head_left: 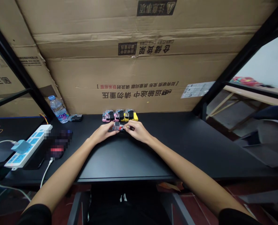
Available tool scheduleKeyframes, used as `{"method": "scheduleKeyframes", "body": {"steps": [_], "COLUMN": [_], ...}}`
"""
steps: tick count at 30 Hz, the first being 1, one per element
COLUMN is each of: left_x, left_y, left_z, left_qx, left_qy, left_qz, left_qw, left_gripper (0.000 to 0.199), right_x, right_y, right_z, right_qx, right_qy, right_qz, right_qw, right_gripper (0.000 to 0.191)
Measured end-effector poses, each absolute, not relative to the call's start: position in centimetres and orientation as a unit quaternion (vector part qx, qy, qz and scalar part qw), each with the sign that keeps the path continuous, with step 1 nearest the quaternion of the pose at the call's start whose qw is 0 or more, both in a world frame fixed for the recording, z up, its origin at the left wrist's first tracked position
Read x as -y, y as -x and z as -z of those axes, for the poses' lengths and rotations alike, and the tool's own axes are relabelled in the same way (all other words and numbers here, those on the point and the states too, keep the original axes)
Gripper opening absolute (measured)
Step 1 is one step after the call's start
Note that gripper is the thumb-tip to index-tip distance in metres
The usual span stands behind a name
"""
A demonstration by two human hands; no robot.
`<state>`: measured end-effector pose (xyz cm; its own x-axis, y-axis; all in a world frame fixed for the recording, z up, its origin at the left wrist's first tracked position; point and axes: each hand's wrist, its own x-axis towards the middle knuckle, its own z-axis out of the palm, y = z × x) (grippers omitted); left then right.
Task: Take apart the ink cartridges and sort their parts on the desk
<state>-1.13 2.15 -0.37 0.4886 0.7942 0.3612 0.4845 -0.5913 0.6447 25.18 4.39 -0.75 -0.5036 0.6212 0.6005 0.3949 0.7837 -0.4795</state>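
Note:
My left hand is closed on the left side of a small plastic-wrapped black gadget, its thumb along the near edge. Clear film and a bit of red show on the gadget. Opposite it, my right hand pinches at the gadget's right end, with a short dark pen-like tool in its fingers. The tool's tip is too small to make out. Just beyond both hands stands a row of similar wrapped gadgets, one pink and black, another yellow and black.
A water bottle and a wrapped black item stand at the back left. Nearer lie a white power strip with a plugged-in charger and a phone on a cable. Cardboard walls the back of the black table.

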Motion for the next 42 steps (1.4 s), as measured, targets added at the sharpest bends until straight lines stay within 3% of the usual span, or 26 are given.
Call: {"method": "scheduleKeyframes", "body": {"steps": [9, 16, 22, 26, 30, 36, 42], "left_x": [-2.2, -2.5, -3.3, -3.2, -2.8, -2.6, -3.5], "left_y": [0.8, 1.5, 1.4, 1.0, 1.0, 1.4, 1.4], "left_z": [0.4, 0.2, 1.4, 1.7, 1.2, 0.6, 1.3], "left_qx": [-0.402, -0.410, -0.414, -0.418, -0.424, -0.419, -0.412], "left_qy": [-0.801, -0.770, -0.752, -0.759, -0.762, -0.771, -0.772], "left_qz": [-0.373, -0.412, -0.410, -0.393, -0.389, -0.377, -0.385], "left_qw": [0.239, 0.265, 0.310, 0.308, 0.297, 0.296, 0.294], "left_gripper": [0.036, 0.041, 0.065, 0.061, 0.057, 0.062, 0.080], "right_x": [-5.9, -7.6, -7.9, -8.1, -8.5, -8.9, -9.1], "right_y": [-26.9, -30.7, -33.0, -33.1, -33.1, -33.6, -35.7], "right_z": [0.7, -0.1, -0.4, -0.4, -0.7, -1.2, -0.5], "right_qx": [0.860, 0.842, 0.826, 0.788, 0.746, 0.696, 0.739], "right_qy": [0.320, 0.421, 0.507, 0.587, 0.644, 0.696, 0.657], "right_qz": [-0.160, -0.138, -0.124, -0.105, -0.078, -0.042, -0.065], "right_qw": [0.364, 0.306, 0.214, 0.155, 0.151, 0.173, 0.132], "right_gripper": [0.023, 0.032, 0.018, 0.017, 0.025, 0.052, 0.044]}}
